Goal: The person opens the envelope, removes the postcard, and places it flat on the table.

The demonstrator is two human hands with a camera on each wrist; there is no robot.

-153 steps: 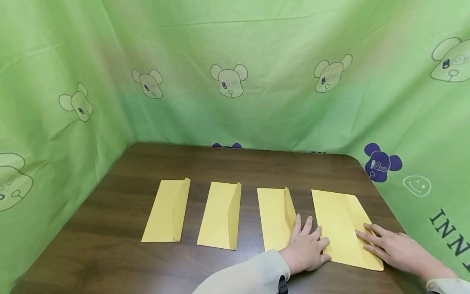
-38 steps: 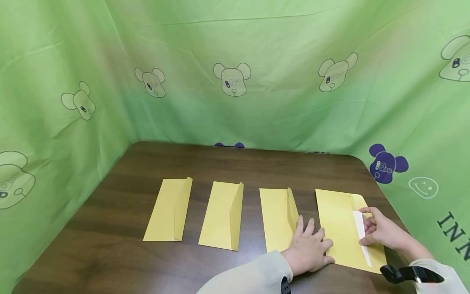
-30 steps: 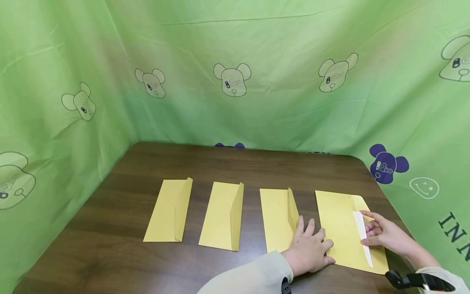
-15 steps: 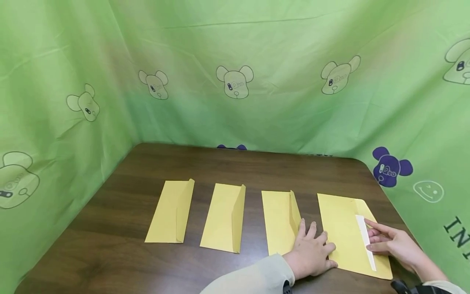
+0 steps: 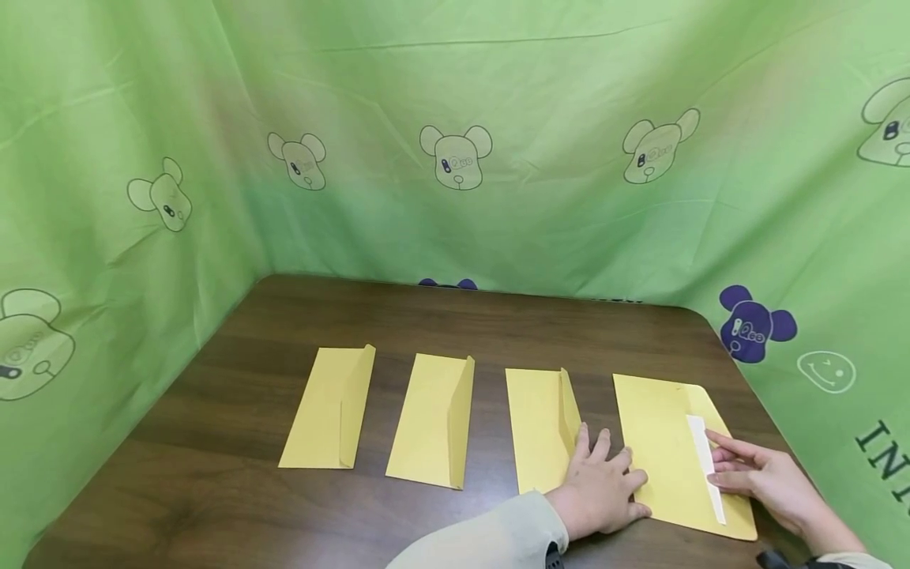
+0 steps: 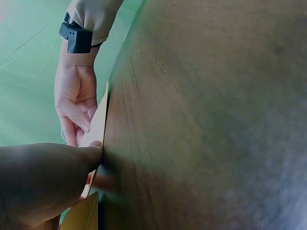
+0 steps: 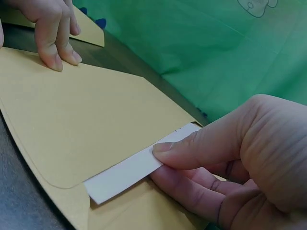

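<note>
1. The white release strip [image 7: 127, 171] is pinched between the thumb and fingers of the right hand [image 5: 764, 484], partly lifted off the flap of the rightmost yellow envelope [image 5: 657, 442]. In the head view it runs along the flap's fold line, its near end apparently still stuck down.

2. The left hand [image 5: 600, 494] is laid on the near left part of that envelope with fingers bent, fingertips [image 7: 57, 60] pressing the paper; nothing is clasped by it.

3. The envelope lies flat near the right front corner of the brown table [image 5: 455, 324], flap opened toward the right.

4. Risks, judged from this arrangement:
   - The strip could be torn if it is pulled at a steep angle — a short stub would then be left on the adhesive, hard to pick up again.
   - The envelope could be dragged or lifted if the left hand's pressure is eased, since only that hand anchors it.
   - The flap could be creased or ripped if the pull is made across it rather than along the fold.
   - The bared adhesive could catch a finger or the envelope body.

5. Three more yellow envelopes [image 5: 430, 419] lie in a row to the left, flaps raised — the nearest one [image 5: 536, 427] just beside the left hand and easily nudged. Green printed cloth [image 5: 455, 118] surrounds the table.
</note>
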